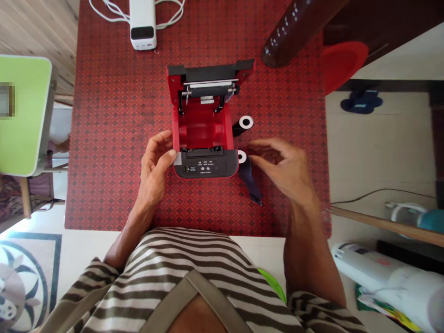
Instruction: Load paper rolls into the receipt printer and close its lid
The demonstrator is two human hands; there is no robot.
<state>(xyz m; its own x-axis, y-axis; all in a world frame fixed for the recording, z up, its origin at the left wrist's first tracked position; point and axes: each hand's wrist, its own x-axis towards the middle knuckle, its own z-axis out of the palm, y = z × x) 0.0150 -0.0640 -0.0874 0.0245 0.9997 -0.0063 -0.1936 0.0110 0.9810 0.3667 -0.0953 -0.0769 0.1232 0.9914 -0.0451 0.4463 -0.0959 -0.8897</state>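
Note:
A red receipt printer (pixel 203 134) stands open on the table, its black-edged lid (pixel 210 76) tilted back and its red paper bay showing. A grey control panel (pixel 204 166) lies along its front. My left hand (pixel 156 164) grips the front left corner, the thumb on a pale strip there. My right hand (pixel 280 169) hovers to the right of the printer with fingers apart, holding nothing. Its fingertips are nearest a black ribbon roll with a white core (pixel 247 172). A second such roll (pixel 243 125) lies farther back, against the printer's right side.
A red diamond-patterned tablecloth (pixel 114 138) covers the table. Behind the printer stands a white box (pixel 143 23) with white cables. A dark cylinder (pixel 294 32) overhangs the far right corner. A green-topped board (pixel 24 111) stands off the left side.

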